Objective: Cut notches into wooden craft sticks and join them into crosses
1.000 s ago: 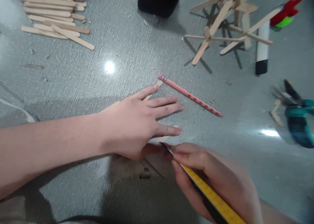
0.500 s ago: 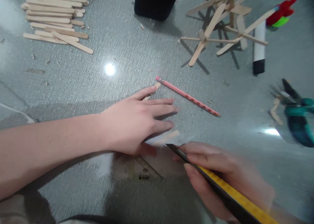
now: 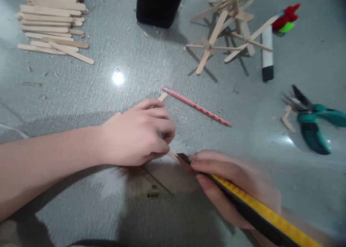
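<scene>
My left hand (image 3: 140, 131) has its fingers curled, thumb and forefinger pinching a wooden craft stick (image 3: 172, 155) whose end points toward my right hand. In my right hand (image 3: 229, 182) is a yellow and black utility knife (image 3: 251, 203), its dark blade at the stick's end; whether blade and stick touch I cannot tell. Another craft stick (image 3: 162, 97) pokes out beyond the left fingers, mostly hidden. A clear set square (image 3: 154, 186) lies below the left hand, partly covered. The pink pencil (image 3: 198, 107) rests just past the fingers.
Several craft sticks (image 3: 48, 19) are stacked at the upper left. A black container (image 3: 159, 5) stands at the top. At the upper right are a craft-stick structure (image 3: 211, 47), a white tube with a black cap (image 3: 267, 56) and a red object (image 3: 288, 18). Teal-handled pliers (image 3: 313, 128) lie right.
My left hand has gone from spread flat to curled, now pinching the craft stick. The knife tip has come to the stick's end. The whole view has shifted slightly.
</scene>
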Tool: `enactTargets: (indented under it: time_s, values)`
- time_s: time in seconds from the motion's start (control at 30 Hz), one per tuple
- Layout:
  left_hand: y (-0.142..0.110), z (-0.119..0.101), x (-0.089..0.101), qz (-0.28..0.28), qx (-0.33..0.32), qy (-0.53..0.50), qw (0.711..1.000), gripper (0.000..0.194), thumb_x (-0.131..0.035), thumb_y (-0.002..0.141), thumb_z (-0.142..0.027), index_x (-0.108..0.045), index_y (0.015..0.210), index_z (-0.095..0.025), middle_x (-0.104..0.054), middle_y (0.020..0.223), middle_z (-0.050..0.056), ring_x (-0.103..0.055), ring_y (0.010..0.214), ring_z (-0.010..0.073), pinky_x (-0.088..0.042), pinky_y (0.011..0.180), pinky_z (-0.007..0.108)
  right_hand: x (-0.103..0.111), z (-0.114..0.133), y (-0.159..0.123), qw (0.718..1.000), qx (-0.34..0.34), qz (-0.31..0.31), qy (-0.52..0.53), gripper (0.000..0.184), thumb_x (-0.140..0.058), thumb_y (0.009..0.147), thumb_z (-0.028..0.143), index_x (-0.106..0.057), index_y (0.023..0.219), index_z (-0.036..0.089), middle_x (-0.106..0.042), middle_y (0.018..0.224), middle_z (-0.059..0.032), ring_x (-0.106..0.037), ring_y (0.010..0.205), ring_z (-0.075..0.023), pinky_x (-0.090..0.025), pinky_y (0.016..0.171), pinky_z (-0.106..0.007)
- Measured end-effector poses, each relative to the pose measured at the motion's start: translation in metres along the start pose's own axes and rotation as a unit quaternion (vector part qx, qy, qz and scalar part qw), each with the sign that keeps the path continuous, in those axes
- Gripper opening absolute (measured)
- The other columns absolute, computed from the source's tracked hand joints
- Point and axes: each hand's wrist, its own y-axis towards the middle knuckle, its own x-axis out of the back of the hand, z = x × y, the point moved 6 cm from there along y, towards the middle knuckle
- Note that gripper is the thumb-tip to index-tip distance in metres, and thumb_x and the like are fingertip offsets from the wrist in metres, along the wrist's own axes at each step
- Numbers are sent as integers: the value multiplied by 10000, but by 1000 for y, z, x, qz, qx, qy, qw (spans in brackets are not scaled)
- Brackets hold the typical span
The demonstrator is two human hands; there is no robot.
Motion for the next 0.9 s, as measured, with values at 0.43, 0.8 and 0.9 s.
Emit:
enactTargets:
  time_s: [0.43, 0.8, 0.9]
  values:
    - [2, 0, -5, 9, 4, 12, 1000, 324, -560, 987, -119, -756, 739, -191, -694, 821, 24, -610, 825, 174, -477, 845, 332, -7, 4, 1, 1000, -2, -18, -5, 292, -597, 859, 50, -607, 1061, 261, -803, 906, -35, -796, 742, -185, -674, 659, -279]
    - [2, -1, -6, 16, 3, -18, 1000, 398, -445, 904, 21, -743, 718, -165, -663, 788, 46, -590, 780, 184, -483, 743, 324, -9, 6, 3, 1000, 6, -7, -22, 295, -599, 873, 66, -598, 1085, 272, -808, 907, -22, -797, 751, -177, -672, 671, -263]
    - [2, 0, -6, 16, 4, -25, 1000, 376, -457, 890, 24, -728, 712, -169, -655, 781, 43, -581, 773, 178, -476, 735, 317, -11, 8, 2, 999, -14, -10, -33, 287, -599, 872, 80, -599, 1082, 276, -806, 907, -29, -799, 763, -192, -672, 679, -273]
